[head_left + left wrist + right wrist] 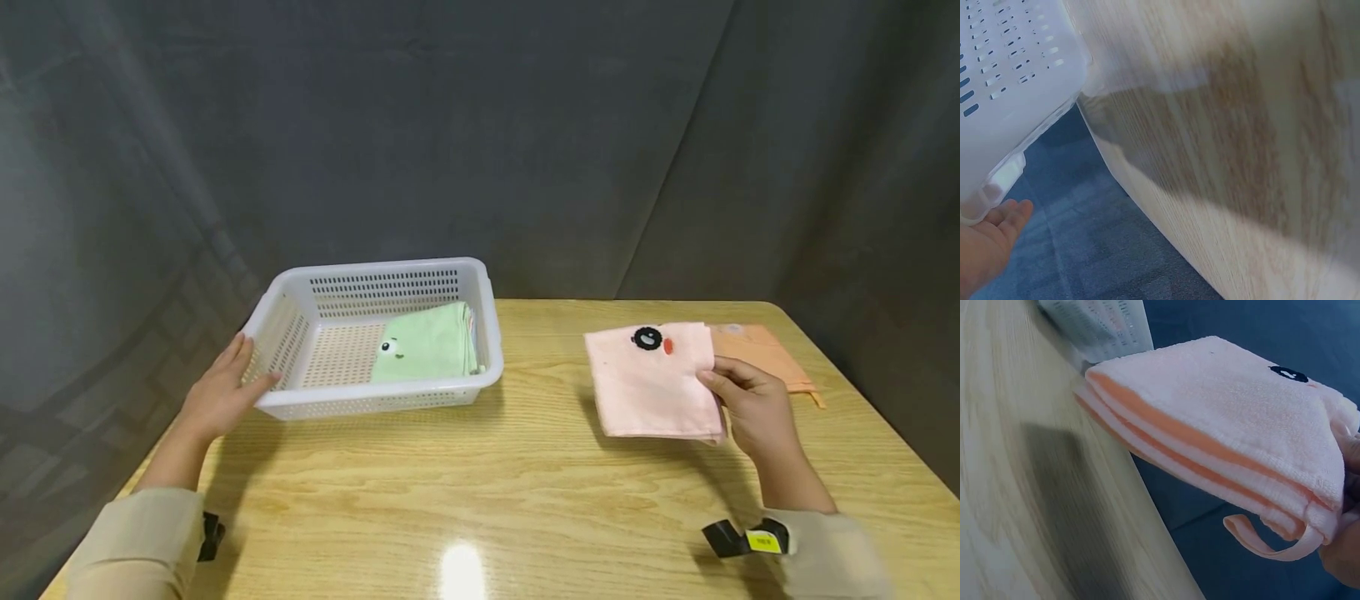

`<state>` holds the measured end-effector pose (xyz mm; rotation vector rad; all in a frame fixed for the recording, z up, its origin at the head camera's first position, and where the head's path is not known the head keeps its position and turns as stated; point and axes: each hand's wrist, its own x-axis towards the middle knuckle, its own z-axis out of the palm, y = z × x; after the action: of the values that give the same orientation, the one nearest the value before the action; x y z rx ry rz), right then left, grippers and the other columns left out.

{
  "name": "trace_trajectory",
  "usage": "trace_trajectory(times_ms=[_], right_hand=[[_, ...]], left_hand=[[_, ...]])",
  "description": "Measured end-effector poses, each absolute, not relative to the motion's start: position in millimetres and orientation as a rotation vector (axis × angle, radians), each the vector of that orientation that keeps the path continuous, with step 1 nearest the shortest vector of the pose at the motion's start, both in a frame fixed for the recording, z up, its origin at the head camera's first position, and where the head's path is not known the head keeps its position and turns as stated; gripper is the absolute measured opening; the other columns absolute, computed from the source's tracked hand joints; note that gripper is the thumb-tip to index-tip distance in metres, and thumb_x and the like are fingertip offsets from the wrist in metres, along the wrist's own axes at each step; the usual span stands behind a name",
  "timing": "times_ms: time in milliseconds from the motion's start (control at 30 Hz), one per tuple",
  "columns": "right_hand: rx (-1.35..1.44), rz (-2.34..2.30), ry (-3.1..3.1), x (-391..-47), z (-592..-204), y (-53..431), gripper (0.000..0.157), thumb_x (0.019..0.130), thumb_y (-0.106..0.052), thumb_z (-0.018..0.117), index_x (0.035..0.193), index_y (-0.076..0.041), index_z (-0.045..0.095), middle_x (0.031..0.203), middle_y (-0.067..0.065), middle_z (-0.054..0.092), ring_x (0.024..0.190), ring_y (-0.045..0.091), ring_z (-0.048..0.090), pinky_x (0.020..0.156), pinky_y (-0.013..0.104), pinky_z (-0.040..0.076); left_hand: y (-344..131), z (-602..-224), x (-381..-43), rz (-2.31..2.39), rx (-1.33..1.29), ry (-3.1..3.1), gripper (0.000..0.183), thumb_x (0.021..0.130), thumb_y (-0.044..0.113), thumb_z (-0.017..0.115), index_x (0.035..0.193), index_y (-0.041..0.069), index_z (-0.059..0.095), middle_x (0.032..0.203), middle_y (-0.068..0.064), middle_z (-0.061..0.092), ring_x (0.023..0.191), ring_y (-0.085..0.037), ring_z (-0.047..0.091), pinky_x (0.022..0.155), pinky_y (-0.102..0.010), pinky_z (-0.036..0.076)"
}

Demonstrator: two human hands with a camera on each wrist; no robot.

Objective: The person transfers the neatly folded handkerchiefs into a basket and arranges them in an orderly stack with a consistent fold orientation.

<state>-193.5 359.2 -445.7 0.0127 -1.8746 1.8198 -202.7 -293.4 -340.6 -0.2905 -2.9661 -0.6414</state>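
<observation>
My right hand (757,408) pinches the right edge of a folded pink towel (652,392) with an embroidered black eye and red spot. It is held up above the table, and the right wrist view shows its stacked layers and a hanging loop (1272,550). Behind that hand lies an orange towel (765,354). My left hand (225,387) holds the front left corner of a white perforated plastic basket (375,392), thumb at the front and fingers along the left rim. A folded green towel (427,346) with an eye rests in the basket's right part, other layers showing at its edge.
The basket stands on a wood-grain table (420,475), close to its left edge. A dark grey curtain (480,150) hangs behind and along the sides. Black straps are on both wrists, the right one with a yellow label (763,542).
</observation>
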Motion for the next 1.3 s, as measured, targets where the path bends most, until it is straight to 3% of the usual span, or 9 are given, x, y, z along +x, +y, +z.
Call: trace_trajectory(times_ms=[367, 567, 733, 900, 1067, 1300], right_hand=[[0.147, 1.979, -1.709, -206.8, -445.5, 338.0, 0.027, 0.074, 0.005, 0.062, 0.1, 0.012, 0.059, 0.076, 0.008, 0.061, 0.061, 0.01, 0.056, 0.049, 0.019, 0.047], [0.191, 2.105, -1.646, -171.9, -379.9, 278.6, 0.015, 0.074, 0.007, 0.061, 0.086, -0.001, 0.068, 0.069, 0.004, 0.061, 0.058, 0.008, 0.055, 0.049, 0.017, 0.046], [0.182, 2.181, -1.563, -156.2, -344.2, 241.7, 0.022, 0.076, 0.01, 0.057, 0.076, -0.008, 0.07, 0.065, 0.001, 0.06, 0.056, 0.005, 0.054, 0.049, 0.015, 0.045], [0.253, 2.195, -1.52, -176.8, -365.2, 251.2, 0.013, 0.074, 0.007, 0.061, 0.081, -0.001, 0.069, 0.067, 0.005, 0.06, 0.056, 0.009, 0.055, 0.047, 0.018, 0.045], [0.32, 2.189, -1.559, -198.5, -388.6, 263.8, 0.017, 0.075, 0.008, 0.061, 0.09, 0.001, 0.067, 0.069, 0.008, 0.06, 0.055, 0.011, 0.055, 0.045, 0.021, 0.045], [0.311, 2.199, -1.545, -178.3, -351.2, 223.3, 0.012, 0.074, 0.0, 0.065, 0.083, -0.006, 0.069, 0.067, 0.002, 0.06, 0.056, 0.008, 0.055, 0.046, 0.018, 0.045]], left_hand=[[-293.5, -342.2, -203.7, -0.654, -0.281, -2.958, 0.074, 0.089, 0.041, 0.036, 0.134, -0.008, 0.004, 0.14, -0.023, -0.004, 0.123, -0.046, 0.005, 0.086, -0.063, 0.014], [-292.4, -340.6, -203.3, -0.645, -0.278, -2.955, 0.073, 0.089, 0.04, 0.036, 0.134, -0.009, 0.005, 0.14, -0.024, -0.002, 0.122, -0.047, 0.006, 0.086, -0.064, 0.015], [-292.1, -340.8, -203.0, -0.644, -0.276, -2.951, 0.073, 0.089, 0.04, 0.036, 0.134, -0.009, 0.005, 0.14, -0.024, -0.001, 0.122, -0.047, 0.007, 0.086, -0.063, 0.015], [-292.2, -342.3, -201.8, -0.66, -0.282, -2.959, 0.073, 0.089, 0.04, 0.036, 0.134, -0.009, 0.004, 0.14, -0.024, -0.002, 0.122, -0.047, 0.006, 0.085, -0.064, 0.015], [-292.7, -341.9, -202.1, -0.655, -0.284, -2.961, 0.074, 0.089, 0.04, 0.036, 0.134, -0.009, 0.004, 0.14, -0.023, -0.003, 0.122, -0.047, 0.005, 0.085, -0.064, 0.015], [-293.0, -341.1, -202.4, -0.667, -0.279, -2.952, 0.073, 0.089, 0.04, 0.036, 0.134, -0.009, 0.004, 0.14, -0.023, -0.003, 0.122, -0.047, 0.006, 0.086, -0.064, 0.015]])
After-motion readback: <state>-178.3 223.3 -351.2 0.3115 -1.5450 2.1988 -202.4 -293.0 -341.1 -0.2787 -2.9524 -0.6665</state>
